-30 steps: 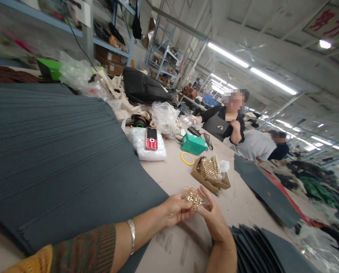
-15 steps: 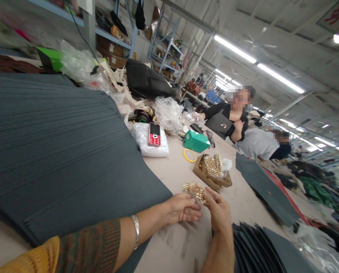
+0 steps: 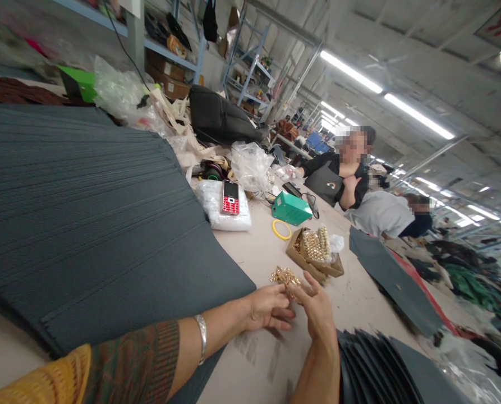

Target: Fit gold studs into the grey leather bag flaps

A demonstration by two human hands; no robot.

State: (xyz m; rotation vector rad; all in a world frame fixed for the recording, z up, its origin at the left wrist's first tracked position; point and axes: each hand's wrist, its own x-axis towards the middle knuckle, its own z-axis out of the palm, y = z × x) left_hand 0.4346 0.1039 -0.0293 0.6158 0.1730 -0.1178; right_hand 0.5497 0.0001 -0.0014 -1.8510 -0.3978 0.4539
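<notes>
A small pile of shiny gold metal fittings [image 3: 282,274] lies on the table in front of my hands; single pieces are too small to make out. My left hand [image 3: 269,307], with a silver bangle on its wrist, is beside the near edge of the pile, fingers loosely apart. Opposite it, my right hand [image 3: 317,307] reaches to the pile's right side, fingers spread and some tips among the fittings. The fingertips of both hands nearly meet and partly hide each other. Just beyond is a cardboard box [image 3: 304,262] with gold studded strips [image 3: 316,245] in it.
Stacked dark grey panels [image 3: 107,224] cover the left; more dark pieces [image 3: 372,365] fan out at lower right. Farther back are a yellow ring [image 3: 281,229], a green box [image 3: 291,209] and a red phone [image 3: 230,197] on a white packet [image 3: 216,216]. A co-worker [image 3: 338,177] is across the table.
My right hand has moved slightly left over the pile and its fingers have spread. My left hand has turned a little, its fingers shifting. The view has moved slightly.
</notes>
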